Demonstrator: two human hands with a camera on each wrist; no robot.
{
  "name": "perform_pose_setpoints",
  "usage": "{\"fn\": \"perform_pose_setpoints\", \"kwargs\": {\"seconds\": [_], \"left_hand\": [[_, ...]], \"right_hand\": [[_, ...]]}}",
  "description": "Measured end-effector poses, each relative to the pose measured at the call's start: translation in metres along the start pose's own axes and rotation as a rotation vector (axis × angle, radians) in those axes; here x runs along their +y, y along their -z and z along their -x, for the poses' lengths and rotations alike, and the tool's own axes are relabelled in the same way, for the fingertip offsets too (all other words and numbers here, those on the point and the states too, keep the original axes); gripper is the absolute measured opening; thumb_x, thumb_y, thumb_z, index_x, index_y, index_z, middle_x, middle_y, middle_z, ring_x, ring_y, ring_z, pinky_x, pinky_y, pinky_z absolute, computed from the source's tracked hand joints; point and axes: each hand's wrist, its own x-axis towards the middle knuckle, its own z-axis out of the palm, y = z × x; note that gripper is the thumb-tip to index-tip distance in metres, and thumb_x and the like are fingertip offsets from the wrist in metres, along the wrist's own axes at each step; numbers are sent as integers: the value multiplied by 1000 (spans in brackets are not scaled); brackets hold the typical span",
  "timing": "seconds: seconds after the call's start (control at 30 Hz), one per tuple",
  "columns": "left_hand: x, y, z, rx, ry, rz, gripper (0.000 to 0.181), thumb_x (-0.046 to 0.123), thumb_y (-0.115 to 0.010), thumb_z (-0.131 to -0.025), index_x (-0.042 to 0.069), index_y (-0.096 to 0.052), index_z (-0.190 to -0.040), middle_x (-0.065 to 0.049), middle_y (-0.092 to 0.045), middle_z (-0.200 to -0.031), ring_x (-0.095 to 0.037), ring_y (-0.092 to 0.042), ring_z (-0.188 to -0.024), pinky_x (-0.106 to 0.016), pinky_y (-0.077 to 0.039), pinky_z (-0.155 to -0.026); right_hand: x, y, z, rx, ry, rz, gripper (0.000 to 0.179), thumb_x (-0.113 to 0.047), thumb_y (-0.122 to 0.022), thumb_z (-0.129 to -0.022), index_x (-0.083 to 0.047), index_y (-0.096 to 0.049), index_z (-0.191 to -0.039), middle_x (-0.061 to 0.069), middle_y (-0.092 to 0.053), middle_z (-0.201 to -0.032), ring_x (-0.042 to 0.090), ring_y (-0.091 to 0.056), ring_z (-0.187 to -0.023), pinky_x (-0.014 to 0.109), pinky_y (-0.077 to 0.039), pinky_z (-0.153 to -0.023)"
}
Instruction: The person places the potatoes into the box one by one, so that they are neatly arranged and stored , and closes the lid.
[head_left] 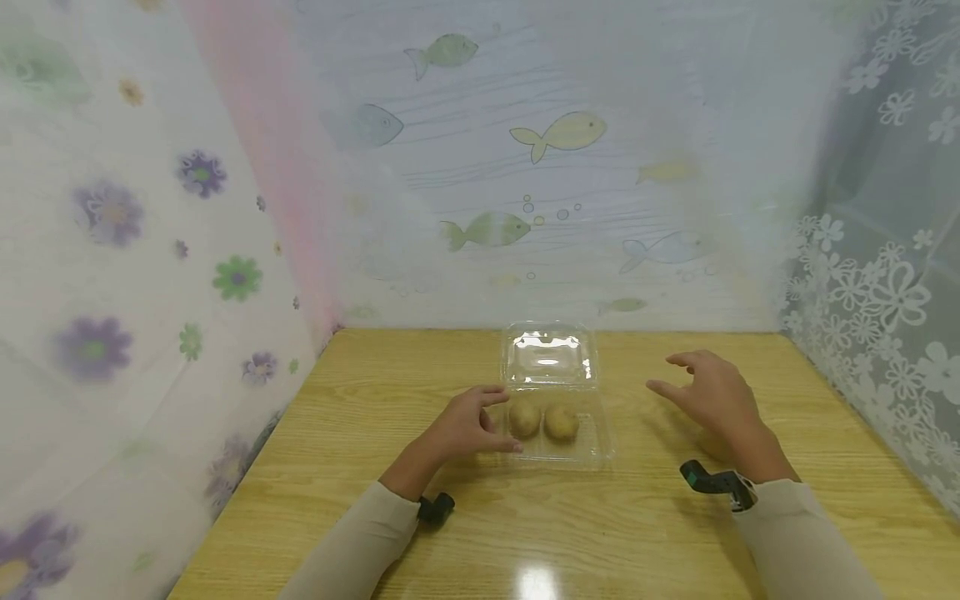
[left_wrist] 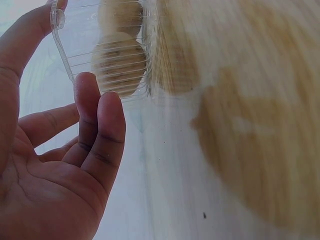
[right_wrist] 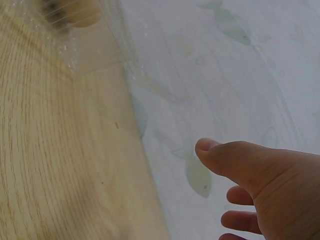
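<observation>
On the far left hangs a flowered curtain [head_left: 150, 283]. Next to it, over the wooden table [head_left: 615, 533], the left forearm in a pale sleeve [head_left: 360, 542] slants up and to the right, a small black camera [head_left: 437, 508] at its wrist. The left hand [head_left: 465, 425] lies low beside the left edge of a clear plastic box [head_left: 592, 457], its thumb and forefinger spread wide, thumb near the front corner and forefinger near the back one. In the left wrist view, the fingers are bent, two tips close together by the box's ribbed side.

The box sits at mid-table with its lid [head_left: 550, 360] laid back toward the fish-patterned curtain [head_left: 720, 100]. Two potatoes, a left one [head_left: 524, 418] and a right one [head_left: 561, 423], rest side by side in the base.

To the right, well apart from the box, the right hand [head_left: 714, 398] hovers, thumb and forefinger wide apart with nothing visible between them. In the right wrist view, its thumb is extended and the other fingers show below it. Its forearm slants up and to the left, with another black device [head_left: 716, 483] at the wrist.
</observation>
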Motion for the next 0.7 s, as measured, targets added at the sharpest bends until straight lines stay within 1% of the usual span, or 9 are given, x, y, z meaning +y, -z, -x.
{"fn": "perform_pose_setpoints", "kwargs": {"seconds": [0.17,0.33,0.53,0.7], "left_hand": [[0,0,0,-1,4,3,93,45,-94,-74,14,-53,-152,4,-44,-161,-9,-69,-77,-28,-58,-70],[-1,0,0,1,3,-5,94,46,-94,-74,14,-53,-152,4,-46,-160,-9,-68,-76,-28,-58,-69],[1,1,0,1,-1,-5,94,46,-94,-74,12,-53,-152,2,-46,-160,-10,-67,-74,-28,-57,-67],[3,1,1,-1,-7,-6,93,46,-94,-75,11,-54,-151,1,-45,-161,-9,-67,-73,-27,-56,-67]], "right_hand": [[4,-1,-2,-11,-8,2,89,-75,-63,-89,-3,-62,-141,29,-59,-140,46,-63,-117,65,-52,-89],[6,-1,-2,-23,-19,1,91,-75,-63,-89,-2,-61,-142,29,-59,-139,47,-62,-117,66,-52,-89],[7,0,-1,-28,-28,-5,82,-65,-69,-91,-1,-60,-142,30,-60,-137,47,-62,-117,66,-51,-89],[9,1,0,-36,-33,-19,77,-59,-71,-93,0,-60,-142,30,-61,-137,48,-62,-118,65,-52,-88]]}}
